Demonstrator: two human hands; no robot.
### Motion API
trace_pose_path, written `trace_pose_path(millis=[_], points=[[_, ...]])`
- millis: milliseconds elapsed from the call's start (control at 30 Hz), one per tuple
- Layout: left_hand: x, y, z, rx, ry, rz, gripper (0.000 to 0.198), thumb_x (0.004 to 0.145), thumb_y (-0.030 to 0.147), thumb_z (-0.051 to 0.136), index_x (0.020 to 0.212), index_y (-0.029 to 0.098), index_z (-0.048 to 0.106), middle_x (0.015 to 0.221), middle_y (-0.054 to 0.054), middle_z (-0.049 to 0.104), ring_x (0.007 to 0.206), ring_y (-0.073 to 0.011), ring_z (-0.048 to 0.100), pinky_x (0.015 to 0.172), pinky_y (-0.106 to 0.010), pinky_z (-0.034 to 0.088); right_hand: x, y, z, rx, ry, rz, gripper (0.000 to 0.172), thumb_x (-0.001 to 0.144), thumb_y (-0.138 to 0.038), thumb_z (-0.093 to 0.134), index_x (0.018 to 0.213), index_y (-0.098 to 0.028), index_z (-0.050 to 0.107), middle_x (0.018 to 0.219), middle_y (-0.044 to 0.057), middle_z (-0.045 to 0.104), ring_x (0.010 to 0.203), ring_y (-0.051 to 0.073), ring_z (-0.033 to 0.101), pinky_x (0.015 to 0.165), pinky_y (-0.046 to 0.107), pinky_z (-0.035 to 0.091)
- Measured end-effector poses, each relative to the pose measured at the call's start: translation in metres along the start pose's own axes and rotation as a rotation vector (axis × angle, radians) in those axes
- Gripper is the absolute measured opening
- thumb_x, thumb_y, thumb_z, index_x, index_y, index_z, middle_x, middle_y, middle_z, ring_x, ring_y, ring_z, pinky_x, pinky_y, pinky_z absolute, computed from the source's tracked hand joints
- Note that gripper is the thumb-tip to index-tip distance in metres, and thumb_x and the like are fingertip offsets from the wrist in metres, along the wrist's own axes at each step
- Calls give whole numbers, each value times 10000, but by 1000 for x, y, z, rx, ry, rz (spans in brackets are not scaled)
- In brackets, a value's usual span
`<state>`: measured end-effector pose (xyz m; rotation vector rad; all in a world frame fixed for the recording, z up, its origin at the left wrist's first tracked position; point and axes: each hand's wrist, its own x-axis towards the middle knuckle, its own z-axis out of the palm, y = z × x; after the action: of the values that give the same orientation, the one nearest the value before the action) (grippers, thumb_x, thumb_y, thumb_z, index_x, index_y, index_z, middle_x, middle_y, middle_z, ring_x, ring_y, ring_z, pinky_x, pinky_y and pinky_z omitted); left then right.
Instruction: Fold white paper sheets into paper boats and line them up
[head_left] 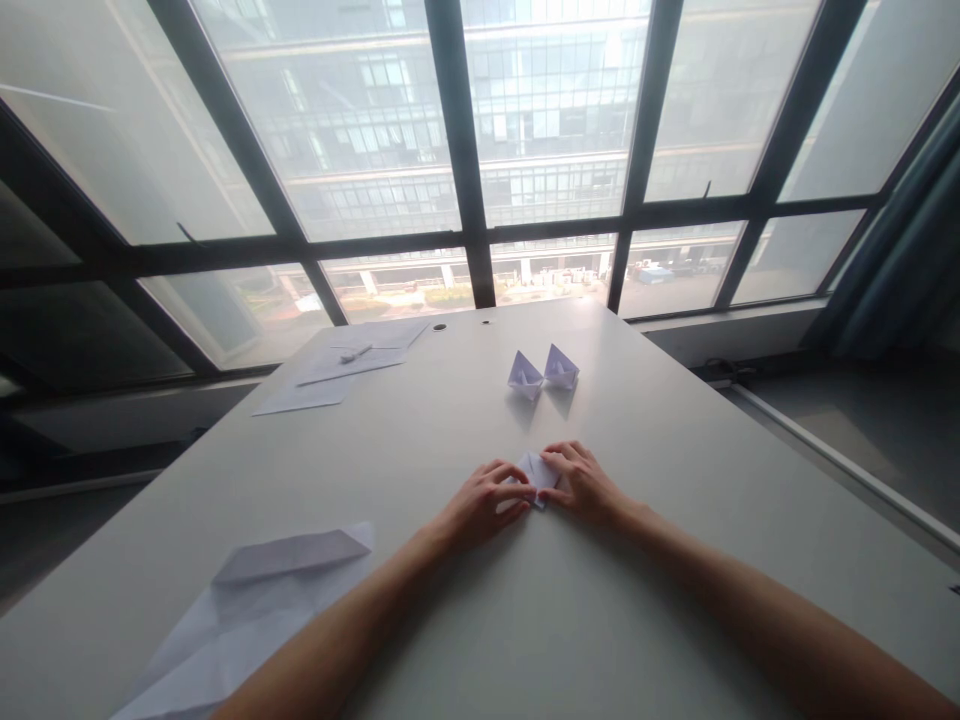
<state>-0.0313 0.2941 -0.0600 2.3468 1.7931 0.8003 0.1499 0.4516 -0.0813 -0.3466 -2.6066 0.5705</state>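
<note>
Between my two hands a small folded piece of white paper (537, 472) lies on the white table (420, 440). My left hand (491, 500) grips its left and near edge with thumb and fingers. My right hand (581, 482) has its fingertips on the right side, the thumb near the lower corner. The fingers cover parts of the folds. Beyond my hands stand two folded paper boats, the left boat (525, 377) and the right boat (561, 369), side by side with their peaks up.
A large creased sheet of paper (277, 610) lies at the near left, partly under my left forearm. Flat paper sheets (360, 358) sit at the far left with a small pale object (355, 353) on top. Windows rise behind the table; a dark curtain (892, 240) hangs at right.
</note>
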Motion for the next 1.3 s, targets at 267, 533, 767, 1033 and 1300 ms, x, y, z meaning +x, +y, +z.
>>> trace_pose_path(millis=[267, 533, 767, 1033, 1300], points=[[-1, -1, 3, 24, -4, 6, 274, 939, 209, 576, 1145, 328, 713, 1124, -57, 655, 1073, -222, 564, 999, -390, 451, 1, 3, 3, -20, -18, 12, 440, 858, -438, 690, 1236, -222, 626, 1262, 125, 600, 1196, 310, 480, 1008, 478, 416], [-1, -9, 9, 111, 171, -183, 275, 938, 301, 598, 1204, 266, 656, 1188, -72, 620, 1092, -241, 572, 989, -401, 460, 0, 2, 1, 38, -1, 31, 477, 796, -370, 759, 1220, -228, 594, 1219, 107, 613, 1169, 293, 500, 984, 454, 418], [-2, -13, 9, 114, 175, -274, 278, 930, 359, 621, 1186, 270, 682, 1119, -65, 661, 1051, -249, 578, 955, -409, 461, 0, 2, 2, 49, -7, 40, 529, 805, -358, 750, 1283, -233, 562, 1223, 108, 614, 1175, 295, 496, 987, 454, 405], [-3, -14, 11, -58, 169, -164, 232, 909, 263, 649, 1125, 280, 730, 1146, -81, 652, 1038, -228, 610, 940, -388, 495, 0, -1, 3, -23, -13, 43, 560, 834, -400, 712, 1342, -246, 534, 1309, 116, 574, 1234, 310, 458, 1021, 471, 384], [0, -6, 4, -306, 309, -161, 159, 917, 302, 646, 975, 205, 758, 1114, -97, 644, 862, -168, 660, 750, -291, 553, 0, -2, 0, 68, 11, 38, 603, 787, -378, 781, 1317, -240, 527, 1236, 111, 627, 1177, 294, 518, 997, 462, 391]])
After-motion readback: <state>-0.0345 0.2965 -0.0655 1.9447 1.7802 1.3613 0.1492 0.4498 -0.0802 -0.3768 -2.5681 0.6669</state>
